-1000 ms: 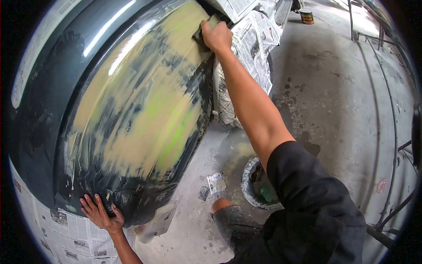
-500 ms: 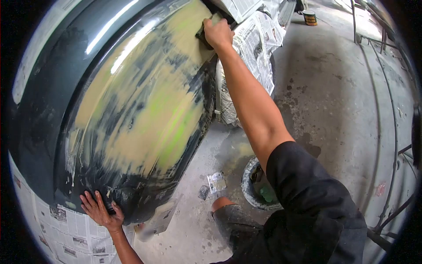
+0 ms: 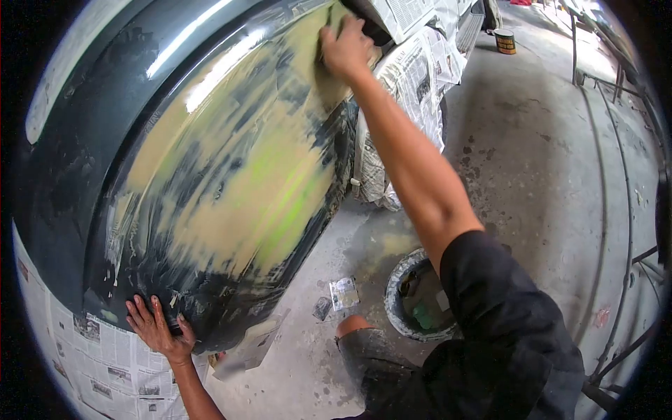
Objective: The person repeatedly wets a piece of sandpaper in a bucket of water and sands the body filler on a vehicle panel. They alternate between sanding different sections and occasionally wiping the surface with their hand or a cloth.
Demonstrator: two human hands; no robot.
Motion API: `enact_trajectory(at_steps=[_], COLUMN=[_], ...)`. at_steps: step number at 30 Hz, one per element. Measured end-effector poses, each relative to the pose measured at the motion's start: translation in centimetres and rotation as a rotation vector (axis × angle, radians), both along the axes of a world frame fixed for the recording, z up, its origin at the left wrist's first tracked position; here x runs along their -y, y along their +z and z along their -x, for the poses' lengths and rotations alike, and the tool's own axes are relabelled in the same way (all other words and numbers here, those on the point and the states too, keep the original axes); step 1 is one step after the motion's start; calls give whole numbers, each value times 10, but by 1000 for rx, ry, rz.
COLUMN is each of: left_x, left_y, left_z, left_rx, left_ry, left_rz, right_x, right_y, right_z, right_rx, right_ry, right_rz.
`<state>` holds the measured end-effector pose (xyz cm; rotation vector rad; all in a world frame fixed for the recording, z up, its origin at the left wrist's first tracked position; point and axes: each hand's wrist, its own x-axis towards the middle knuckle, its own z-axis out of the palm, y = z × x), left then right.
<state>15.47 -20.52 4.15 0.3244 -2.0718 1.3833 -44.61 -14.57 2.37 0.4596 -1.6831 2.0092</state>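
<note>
A dark car body panel (image 3: pixel 210 294) fills the left side, with a broad patch of tan and greenish filler (image 3: pixel 224 224) streaked and wet across it. At the patch's top end, my right hand (image 3: pixel 346 50) is closed over a sanding block (image 3: pixel 339 17), mostly hidden under the fingers and palm and pressed to the surface. Low on the panel, near its bottom edge, my left hand (image 3: pixel 159 330) lies flat with fingers spread and wet, holding nothing.
Newspaper (image 3: pixel 413 84) masks the wheel area beside the panel, and more newspaper (image 3: pixel 119 371) covers the lower left. On the concrete floor stand a bucket (image 3: pixel 397 308) of dark liquid and a can (image 3: pixel 505 42). A small packet (image 3: pixel 344 294) lies near my knee. Metal bars (image 3: pixel 630 343) edge the right.
My right hand has shifted slightly up along the top of the filler patch, still closed on the block. My left hand stays on the panel. The whole view has shifted a little.
</note>
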Motion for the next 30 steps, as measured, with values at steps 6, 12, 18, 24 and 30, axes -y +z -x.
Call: enact_trajectory(at_steps=[6, 12, 18, 24, 30], left_x=[1, -1, 0, -3, -2], left_y=[0, 0, 0, 1, 1], left_z=[-1, 0, 1, 2, 1], left_rx=[-4, -10, -10, -8, -6], left_ry=[11, 9, -9, -2, -2], left_rz=[-12, -12, -12, -12, -7], right_x=[5, -2, -1, 9, 13], right_y=[-37, 0, -39, -6, -35], right_z=[-103, -15, -86, -20, -67], right_rx=[-403, -292, -594, -299, -725], right_ry=[122, 169, 163, 82, 91], right_rz=[-96, 91, -122, 5, -48])
